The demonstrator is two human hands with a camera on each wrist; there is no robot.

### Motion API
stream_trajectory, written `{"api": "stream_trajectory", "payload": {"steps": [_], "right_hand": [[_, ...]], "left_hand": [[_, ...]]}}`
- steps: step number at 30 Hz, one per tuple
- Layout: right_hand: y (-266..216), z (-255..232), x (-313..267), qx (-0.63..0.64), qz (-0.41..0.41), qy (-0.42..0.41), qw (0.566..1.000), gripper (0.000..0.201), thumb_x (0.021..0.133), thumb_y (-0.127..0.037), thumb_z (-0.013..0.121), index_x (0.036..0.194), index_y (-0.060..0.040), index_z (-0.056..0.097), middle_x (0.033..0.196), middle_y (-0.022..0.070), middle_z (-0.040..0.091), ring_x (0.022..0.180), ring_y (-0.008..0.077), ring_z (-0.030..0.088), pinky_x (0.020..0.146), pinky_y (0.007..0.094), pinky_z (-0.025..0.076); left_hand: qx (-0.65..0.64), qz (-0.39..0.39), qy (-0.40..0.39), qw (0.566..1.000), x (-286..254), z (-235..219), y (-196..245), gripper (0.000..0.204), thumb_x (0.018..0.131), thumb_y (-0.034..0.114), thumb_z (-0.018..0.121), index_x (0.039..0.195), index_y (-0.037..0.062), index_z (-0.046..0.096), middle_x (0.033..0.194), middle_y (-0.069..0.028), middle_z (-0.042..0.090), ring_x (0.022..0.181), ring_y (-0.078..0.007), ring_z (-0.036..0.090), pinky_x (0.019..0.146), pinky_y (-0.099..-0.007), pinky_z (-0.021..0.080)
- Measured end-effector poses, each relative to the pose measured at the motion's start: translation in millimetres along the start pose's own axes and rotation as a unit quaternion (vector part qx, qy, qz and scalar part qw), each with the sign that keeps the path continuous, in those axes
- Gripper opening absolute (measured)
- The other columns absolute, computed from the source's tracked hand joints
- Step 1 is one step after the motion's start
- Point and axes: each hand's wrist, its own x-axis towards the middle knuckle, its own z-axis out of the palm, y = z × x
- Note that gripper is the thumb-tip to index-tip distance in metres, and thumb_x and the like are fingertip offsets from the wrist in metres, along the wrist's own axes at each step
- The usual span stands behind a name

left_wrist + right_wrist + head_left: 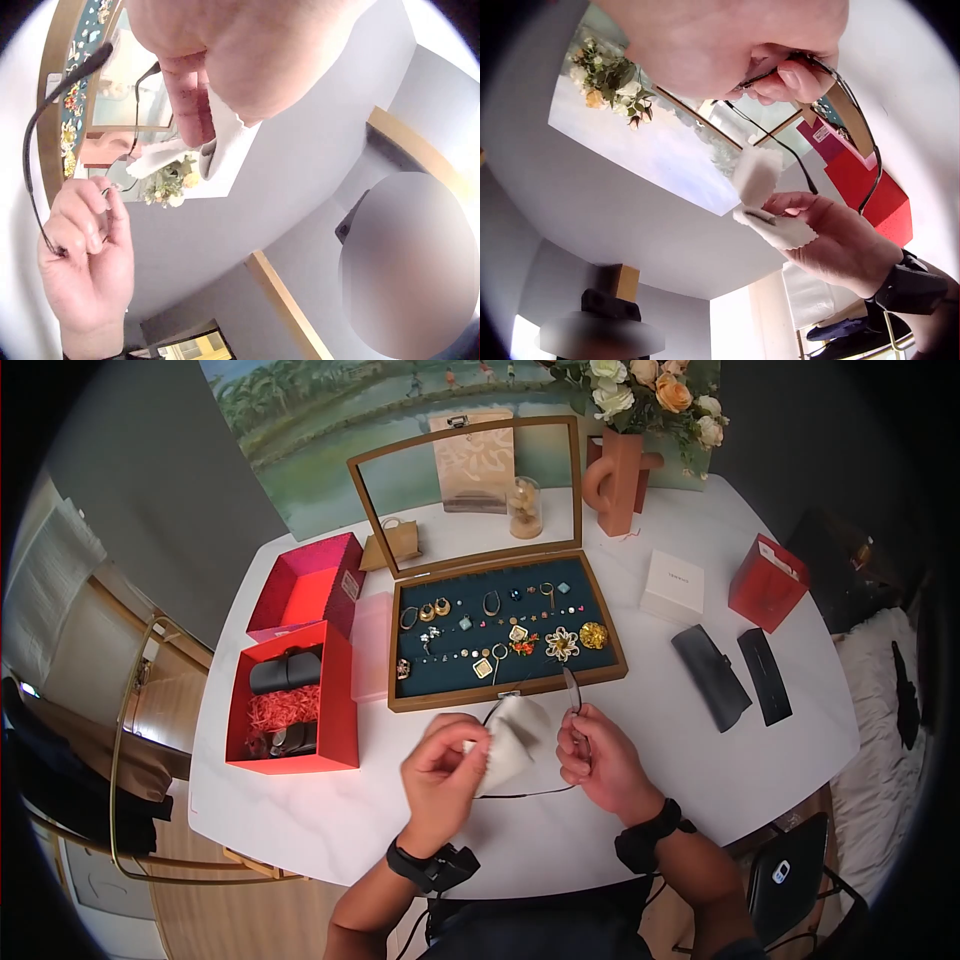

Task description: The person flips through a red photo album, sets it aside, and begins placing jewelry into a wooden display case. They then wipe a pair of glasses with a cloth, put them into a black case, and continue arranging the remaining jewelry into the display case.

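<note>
A pair of thin dark-framed eyeglasses [875, 150] is gripped by my right hand [612, 765], its curled fingers at the front frame. Both temples stretch toward my left hand in the right wrist view. In my left hand [445, 775], thumb and fingers pinch a white cleaning cloth [508, 745] with a zigzag edge. The cloth hangs folded between the two hands, apart from the lens [573, 690] in the head view. Just beyond the hands, a wooden jewellery box [450, 699] stands with its glass lid raised, showing earrings and brooches on dark green lining.
At left, a red box [300, 760] holds dark cases and shredded paper; a magenta box [347, 565] stands behind it. On the right lie a black glasses case [712, 678], a flat black sleeve [766, 675], a white box [672, 585] and a red box [768, 582]. A flower vase [622, 480] stands behind.
</note>
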Motion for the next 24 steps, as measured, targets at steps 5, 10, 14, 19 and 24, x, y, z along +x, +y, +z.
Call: {"api": "stream_trajectory", "payload": {"steps": [5, 10, 14, 19, 24], "right_hand": [[-3, -3, 1, 0.034, 0.026, -0.016, 0.999, 0.016, 0.103, -0.025, 0.047, 0.097, -0.0136, 0.056, 0.073, -0.0032, 0.05, 0.054, 0.0069, 0.035, 0.049, 0.0244, 0.029], [-3, -12, 4, 0.165, 0.143, -0.095, 0.971, 0.022, 0.103, -0.032, 0.046, 0.096, -0.0145, 0.058, 0.069, -0.0032, 0.046, 0.053, 0.0082, 0.031, 0.047, 0.0241, 0.025], [9, -14, 3, 0.109, 0.213, -0.072, 0.968, 0.027, 0.104, -0.033, 0.043, 0.092, -0.0131, 0.057, 0.064, -0.0024, 0.043, 0.051, 0.0105, 0.03, 0.047, 0.0258, 0.025], [12, -13, 1, 0.063, 0.211, -0.122, 0.968, 0.03, 0.105, -0.032, 0.042, 0.092, -0.009, 0.055, 0.065, 0.001, 0.046, 0.051, 0.0122, 0.033, 0.049, 0.0276, 0.029], [20, 7, -4, -0.046, 0.213, -0.16, 0.963, 0.036, 0.105, -0.036, 0.039, 0.097, -0.0046, 0.054, 0.073, 0.0059, 0.054, 0.055, 0.0166, 0.047, 0.055, 0.0325, 0.042]], "left_hand": [[-0.024, 0.04, 0.084, 0.995, 10, -21, 4, 0.012, 0.092, -0.008, 0.062, 0.102, -0.0038, 0.064, 0.109, -0.0076, 0.059, 0.086, -0.0069, 0.057, 0.069, -0.0187, 0.047], [0.003, -0.045, -0.039, 0.998, 8, -22, -7, 0.016, 0.091, -0.008, 0.061, 0.102, 0.0009, 0.067, 0.108, -0.004, 0.061, 0.087, -0.0063, 0.057, 0.068, -0.0187, 0.045], [0.081, -0.105, -0.173, 0.976, 5, 1, -9, 0.013, 0.089, -0.006, 0.066, 0.101, 0.0, 0.069, 0.104, -0.0049, 0.062, 0.089, -0.0093, 0.056, 0.071, -0.0214, 0.045], [0.133, -0.067, -0.13, 0.98, 2, 6, -19, 0.013, 0.088, -0.004, 0.068, 0.1, 0.0013, 0.07, 0.105, -0.0052, 0.063, 0.089, -0.0113, 0.06, 0.069, -0.0221, 0.047], [0.166, 0.064, -0.033, 0.984, 7, 12, -23, 0.016, 0.084, -0.006, 0.069, 0.099, 0.002, 0.069, 0.101, -0.0061, 0.065, 0.087, -0.014, 0.063, 0.07, -0.025, 0.05]]}}
